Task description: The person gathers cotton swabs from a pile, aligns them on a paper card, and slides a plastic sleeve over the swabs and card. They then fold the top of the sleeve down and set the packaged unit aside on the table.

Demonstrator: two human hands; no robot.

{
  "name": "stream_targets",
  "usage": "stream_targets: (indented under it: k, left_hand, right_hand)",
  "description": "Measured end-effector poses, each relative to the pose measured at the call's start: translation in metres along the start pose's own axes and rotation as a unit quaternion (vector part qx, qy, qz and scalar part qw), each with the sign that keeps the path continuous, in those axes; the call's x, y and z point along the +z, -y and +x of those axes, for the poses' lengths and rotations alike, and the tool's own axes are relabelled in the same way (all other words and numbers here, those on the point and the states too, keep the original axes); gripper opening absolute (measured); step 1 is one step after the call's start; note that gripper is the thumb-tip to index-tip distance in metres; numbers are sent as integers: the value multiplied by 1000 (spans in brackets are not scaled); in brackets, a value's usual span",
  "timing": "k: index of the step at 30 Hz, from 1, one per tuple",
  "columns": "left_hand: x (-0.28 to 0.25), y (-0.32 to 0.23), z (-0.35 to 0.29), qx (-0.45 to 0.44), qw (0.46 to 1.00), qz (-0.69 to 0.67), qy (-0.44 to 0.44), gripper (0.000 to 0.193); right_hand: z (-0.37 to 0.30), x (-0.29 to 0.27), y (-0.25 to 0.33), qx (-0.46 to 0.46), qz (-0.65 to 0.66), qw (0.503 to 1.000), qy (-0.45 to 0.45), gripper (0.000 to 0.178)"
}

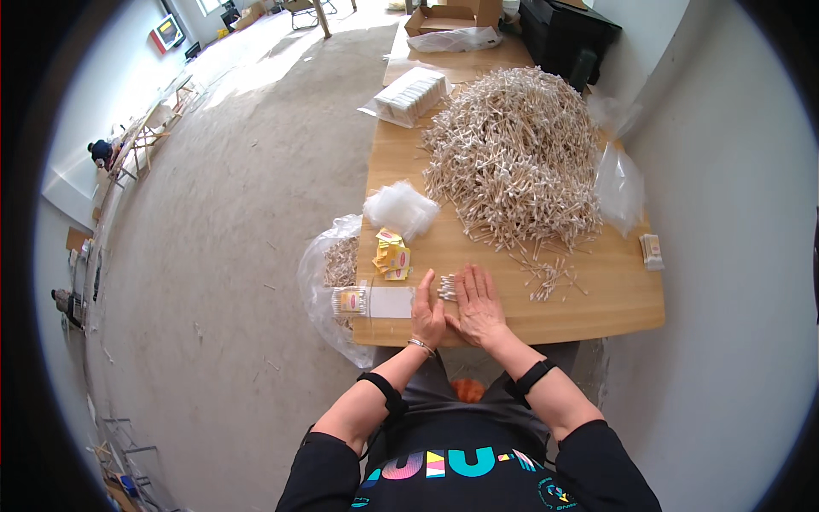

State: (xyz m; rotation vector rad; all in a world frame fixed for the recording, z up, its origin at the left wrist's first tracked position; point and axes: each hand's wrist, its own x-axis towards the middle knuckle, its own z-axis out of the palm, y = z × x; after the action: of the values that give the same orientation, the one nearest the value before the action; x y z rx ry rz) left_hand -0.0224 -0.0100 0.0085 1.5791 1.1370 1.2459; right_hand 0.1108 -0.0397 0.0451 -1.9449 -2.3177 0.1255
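Note:
A small bundle of cotton swabs (pixel 446 288) lies on the table between my hands. My left hand (pixel 427 311) stands on its edge to the left of the bundle, fingers straight. My right hand (pixel 480 309) lies flat on the other side, fingers stretched out and pointing away from me. Both hands come close together at the thumbs. Left of my left hand is a white rectangular strip (pixel 391 302), with a clear pack of cotton swabs with a yellow label (pixel 350 300) at its end. Loose swabs (pixel 550 278) are scattered right of my right hand.
A large heap of cotton swabs (pixel 520 154) covers the table's far part. Yellow cards (pixel 392 256) and clear plastic bags (pixel 401 210) lie at left. Wrapped packs (pixel 411 96) stand farther back. A bag of swabs (pixel 331 264) hangs beside the left edge. A wall (pixel 725 256) runs along the right.

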Motion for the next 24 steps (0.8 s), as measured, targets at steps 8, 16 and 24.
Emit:
stream_targets:
  k: [8, 16, 24]
  left_hand:
    - [5, -1, 10, -67, 987, -147, -5, 54]
    - [3, 16, 34, -128, 966, -220, -36, 44]
    - [9, 8, 32, -150, 955, -254, -36, 39]
  right_hand:
    - [-4, 10, -15, 37, 17, 999, -8, 86]
    - [-6, 8, -3, -27, 33, 999, 30, 84]
    - [1, -4, -11, 39, 144, 989, 4, 70]
